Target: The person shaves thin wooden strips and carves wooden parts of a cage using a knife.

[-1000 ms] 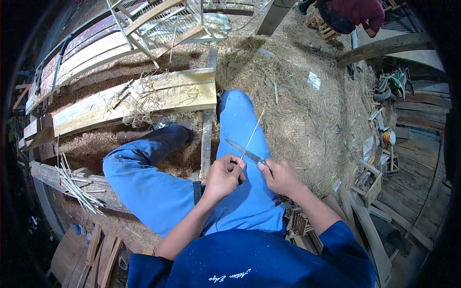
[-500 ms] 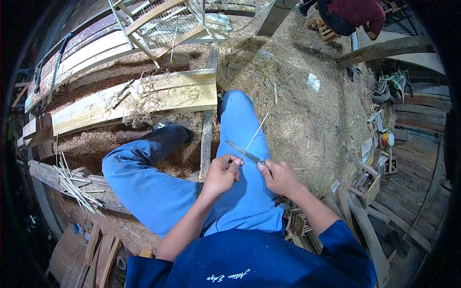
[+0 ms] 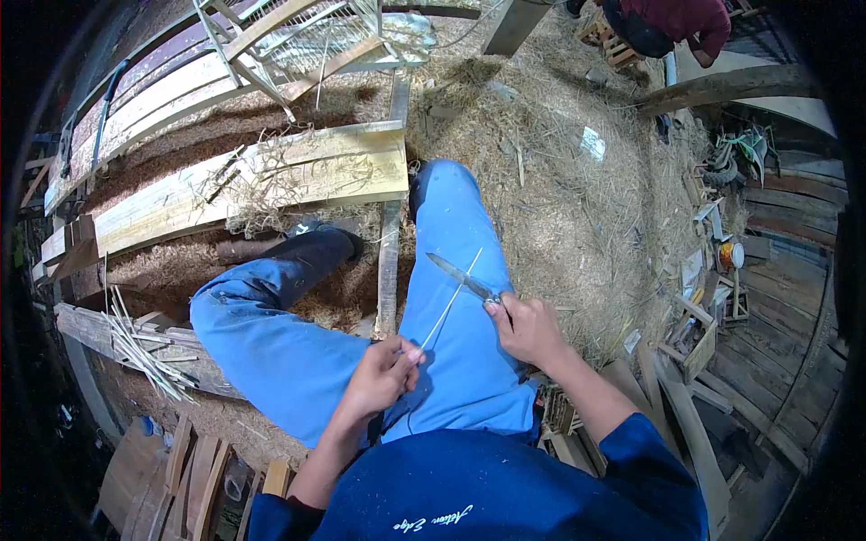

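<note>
Above my thighs, my left hand (image 3: 383,371) pinches the near end of a thin pale wooden stick (image 3: 441,318). The stick slants up and away to the right, over the blue trouser leg. In my right hand (image 3: 526,330) is a knife (image 3: 459,275), gripped by its handle, its blade pointing to the upper left. Blade and stick cross near the stick's far part. Off to the left, a bundle of similar thin sticks (image 3: 144,347) lies across a wooden beam (image 3: 86,330).
A plank bench (image 3: 352,171) with curled shavings stands ahead on the left, with a slatted wooden frame (image 3: 298,45) beyond it. Shavings cover the floor (image 3: 550,207). A person in a dark red shirt (image 3: 690,20) bends at the upper right. Wood scraps (image 3: 690,347) lie right.
My left hand has drawn back toward my body and left, pulling the stick along under the blade. The right hand with the knife has stayed nearly in place.
</note>
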The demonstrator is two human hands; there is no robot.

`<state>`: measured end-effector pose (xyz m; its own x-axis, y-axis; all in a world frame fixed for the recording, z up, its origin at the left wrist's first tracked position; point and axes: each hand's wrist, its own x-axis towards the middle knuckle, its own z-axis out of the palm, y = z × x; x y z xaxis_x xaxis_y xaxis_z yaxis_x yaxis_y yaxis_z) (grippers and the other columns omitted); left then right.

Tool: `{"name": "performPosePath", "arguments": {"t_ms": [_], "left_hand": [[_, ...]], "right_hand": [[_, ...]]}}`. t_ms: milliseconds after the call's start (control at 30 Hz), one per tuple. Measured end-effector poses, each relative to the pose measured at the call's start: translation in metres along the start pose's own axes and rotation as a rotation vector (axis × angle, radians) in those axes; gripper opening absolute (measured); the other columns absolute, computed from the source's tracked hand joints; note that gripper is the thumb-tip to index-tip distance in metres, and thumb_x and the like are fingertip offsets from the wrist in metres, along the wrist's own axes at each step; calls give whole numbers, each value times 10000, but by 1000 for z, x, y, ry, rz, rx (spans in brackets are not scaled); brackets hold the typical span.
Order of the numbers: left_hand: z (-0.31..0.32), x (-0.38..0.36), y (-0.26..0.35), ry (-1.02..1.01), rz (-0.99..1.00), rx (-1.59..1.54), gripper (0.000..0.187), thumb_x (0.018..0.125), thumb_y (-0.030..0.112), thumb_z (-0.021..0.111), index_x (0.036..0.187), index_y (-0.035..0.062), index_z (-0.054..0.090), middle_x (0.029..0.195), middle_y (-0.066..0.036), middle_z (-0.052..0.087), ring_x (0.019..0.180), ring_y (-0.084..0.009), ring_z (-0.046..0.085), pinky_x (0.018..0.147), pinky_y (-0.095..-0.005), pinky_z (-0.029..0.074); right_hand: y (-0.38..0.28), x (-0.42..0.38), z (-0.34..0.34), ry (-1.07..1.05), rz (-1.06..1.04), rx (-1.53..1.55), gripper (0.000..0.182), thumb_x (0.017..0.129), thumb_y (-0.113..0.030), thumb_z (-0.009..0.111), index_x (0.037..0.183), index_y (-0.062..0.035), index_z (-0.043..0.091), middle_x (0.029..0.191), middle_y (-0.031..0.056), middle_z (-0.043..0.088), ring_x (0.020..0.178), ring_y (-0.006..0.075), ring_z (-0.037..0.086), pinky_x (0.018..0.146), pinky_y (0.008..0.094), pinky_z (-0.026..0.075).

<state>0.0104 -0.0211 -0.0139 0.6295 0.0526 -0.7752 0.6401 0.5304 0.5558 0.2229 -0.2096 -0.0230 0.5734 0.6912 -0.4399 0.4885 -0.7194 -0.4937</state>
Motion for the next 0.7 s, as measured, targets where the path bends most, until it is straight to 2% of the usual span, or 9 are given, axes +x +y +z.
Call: {"name": "performPosePath", "arguments": {"t_ms": [67, 167, 267, 333, 367, 500, 633, 700], "left_hand": [[-6, -12, -1, 9, -31, 41, 226, 1098, 226, 574, 1010, 27, 636, 651, -14, 596, 546, -71, 498, 504, -255, 382], [-7, -25, -10, 2, 53, -78, 224, 1099, 222, 575, 1009, 27, 639, 650, -13, 596, 537, -71, 493, 494, -246, 368], [-7, -43, -16, -26, 24, -34, 239, 1099, 226, 578, 1004, 16, 643, 643, -11, 593, 520, -75, 485, 483, -246, 358], [-12, -51, -25, 61, -45, -145, 237, 1100, 218, 574, 1004, 14, 648, 643, -12, 594, 525, -75, 489, 488, -243, 356], [-13, -51, -28, 64, -49, -89, 223, 1104, 207, 562, 1024, 21, 657, 644, -18, 602, 524, -72, 490, 488, -241, 353], [9, -18, -7, 9, 34, -67, 229, 1109, 212, 545, 1065, 16, 655, 651, -40, 625, 486, -75, 475, 452, -256, 361], [42, 34, 23, -9, 47, 21, 224, 1108, 198, 537, 1068, 8, 650, 650, -55, 634, 481, -81, 493, 446, -267, 382], [51, 51, 31, 61, 125, 114, 220, 1102, 180, 537, 1041, 1, 650, 646, -61, 640, 487, -86, 520, 457, -279, 403]], "right_hand": [[-2, 0, 0, -4, -3, -53, 409, 1038, -409, 566, 860, -47, 635, 668, 288, 646, 683, 519, 673, 634, 625, 530], [-3, 0, 3, 34, -20, -73, 412, 1040, -415, 563, 864, -49, 637, 667, 293, 644, 676, 518, 674, 632, 633, 525], [0, 3, 6, 86, 45, -64, 405, 1040, -407, 569, 855, -53, 634, 656, 293, 639, 664, 510, 676, 609, 619, 526], [2, 1, 6, 104, 36, -35, 399, 1037, -401, 578, 849, -54, 632, 645, 288, 635, 650, 506, 674, 591, 607, 525], [3, -1, 7, 113, 23, -7, 393, 1035, -395, 586, 843, -55, 629, 635, 284, 631, 636, 502, 672, 573, 595, 525], [5, -6, 13, 175, -48, 7, 379, 1029, -382, 602, 837, -56, 626, 610, 268, 622, 611, 499, 664, 544, 582, 517], [-1, -9, 2, 87, -107, 54, 385, 1026, -379, 611, 837, -44, 625, 581, 258, 604, 579, 493, 653, 542, 589, 509], [-2, -10, 0, 74, -140, 35, 391, 1026, -377, 613, 833, -37, 623, 573, 257, 598, 575, 491, 652, 546, 590, 510]]}}
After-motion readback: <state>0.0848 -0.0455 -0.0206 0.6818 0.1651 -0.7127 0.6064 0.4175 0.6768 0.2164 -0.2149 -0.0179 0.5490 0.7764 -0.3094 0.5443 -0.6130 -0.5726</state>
